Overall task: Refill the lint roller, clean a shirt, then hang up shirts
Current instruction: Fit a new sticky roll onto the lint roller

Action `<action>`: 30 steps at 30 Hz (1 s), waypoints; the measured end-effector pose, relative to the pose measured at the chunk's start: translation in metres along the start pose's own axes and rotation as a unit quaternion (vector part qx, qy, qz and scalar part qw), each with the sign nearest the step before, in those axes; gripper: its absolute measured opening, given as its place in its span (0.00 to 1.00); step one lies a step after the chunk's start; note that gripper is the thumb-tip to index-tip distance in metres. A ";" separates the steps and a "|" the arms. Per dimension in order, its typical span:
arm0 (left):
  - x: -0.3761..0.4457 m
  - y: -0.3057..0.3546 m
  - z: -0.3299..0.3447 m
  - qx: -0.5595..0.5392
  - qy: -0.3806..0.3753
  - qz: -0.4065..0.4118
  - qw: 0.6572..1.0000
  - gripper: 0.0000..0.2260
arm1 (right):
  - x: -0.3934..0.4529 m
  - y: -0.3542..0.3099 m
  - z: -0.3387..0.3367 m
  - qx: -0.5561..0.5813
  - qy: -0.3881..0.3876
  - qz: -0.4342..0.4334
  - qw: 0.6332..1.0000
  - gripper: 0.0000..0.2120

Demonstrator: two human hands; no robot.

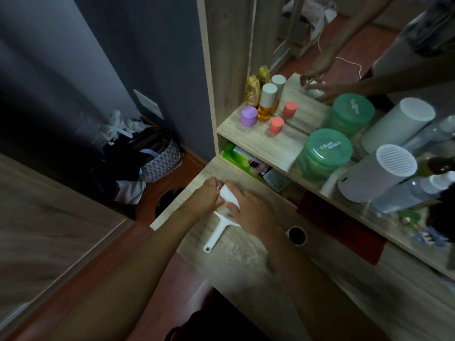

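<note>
While working at the near end of the wooden table (246, 262), gripped a white roll (229, 196) from both sides: left hand (205, 199) curled round its left end, right hand (248, 212) curled over its right side, fingers bent and closed on it. Lay just under the hands, flat on the table, the lint roller (218, 231), white handle pointing toward the table's near edge, head hidden beneath the right hand; could not tell whether the roll already sat on the spindle. Stood just beside the right wrist a dark, hollow cardboard tube (297, 235), probably the spent core. Seen only from the head camera, dim and slightly blurred. Judged the roll light and stiff through its core but tacky on the outer sheet, so best taken by the ends or by any wrapper, not squeezed at the middle. Judged the roller light, rigid plastic, smooth and a little slippery, best held by the handle. Stood well apart on the shelf (258, 141) bottles and a green jar (326, 153).
</note>
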State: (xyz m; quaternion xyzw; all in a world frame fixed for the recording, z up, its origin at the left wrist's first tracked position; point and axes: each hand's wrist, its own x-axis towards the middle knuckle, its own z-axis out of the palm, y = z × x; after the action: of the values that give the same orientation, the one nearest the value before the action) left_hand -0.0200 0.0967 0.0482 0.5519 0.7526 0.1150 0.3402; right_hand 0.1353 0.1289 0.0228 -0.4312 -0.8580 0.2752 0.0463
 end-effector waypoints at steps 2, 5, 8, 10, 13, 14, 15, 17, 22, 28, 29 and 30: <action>0.003 -0.002 -0.001 0.006 -0.006 -0.008 1.000 0.15 | 0.000 -0.004 -0.002 0.011 -0.016 0.016 1.000 0.28; 0.005 -0.001 0.000 0.006 -0.015 -0.022 1.000 0.17 | 0.000 -0.010 -0.009 0.057 -0.044 0.038 0.997 0.26; 0.006 0.006 0.003 0.010 -0.015 -0.015 1.000 0.16 | 0.003 -0.010 -0.015 0.135 -0.055 0.088 0.985 0.25; 0.005 0.010 0.003 -0.005 -0.008 0.003 1.000 0.14 | 0.006 -0.012 -0.018 0.186 -0.035 0.119 0.975 0.24; 0.005 0.011 0.002 -0.007 0.005 0.032 0.999 0.17 | 0.008 -0.017 -0.020 0.280 -0.002 0.140 0.950 0.20; 0.005 0.010 0.002 0.002 0.011 0.042 0.999 0.18 | 0.007 -0.019 -0.019 0.305 0.008 0.144 0.941 0.19; 0.004 0.010 0.001 0.004 0.018 0.047 0.999 0.18 | 0.006 -0.020 -0.018 0.323 0.020 0.147 0.935 0.18; 0.002 0.013 0.002 -0.009 0.030 0.056 0.998 0.19 | 0.003 -0.019 -0.014 0.342 0.051 0.149 0.926 0.16; 0.004 0.010 0.011 -0.015 0.090 0.073 0.993 0.15 | 0.001 -0.016 -0.004 0.437 0.097 0.205 0.870 0.17; 0.011 0.009 0.026 -0.076 0.122 0.060 0.988 0.13 | -0.002 -0.011 -0.002 0.530 0.109 0.287 0.790 0.16; 0.011 0.008 0.029 -0.074 0.124 0.065 0.987 0.13 | -0.003 -0.011 -0.001 0.531 0.110 0.291 0.788 0.16; 0.012 0.008 0.032 -0.076 0.126 0.066 0.987 0.13 | -0.004 -0.010 0.001 0.521 0.116 0.284 0.797 0.16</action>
State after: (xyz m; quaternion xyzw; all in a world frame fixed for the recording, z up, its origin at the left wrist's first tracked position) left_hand 0.0046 0.1037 0.0240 0.5543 0.7404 0.2626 0.2749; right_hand 0.1302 0.1202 0.0277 -0.5953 -0.4124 0.6288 0.2830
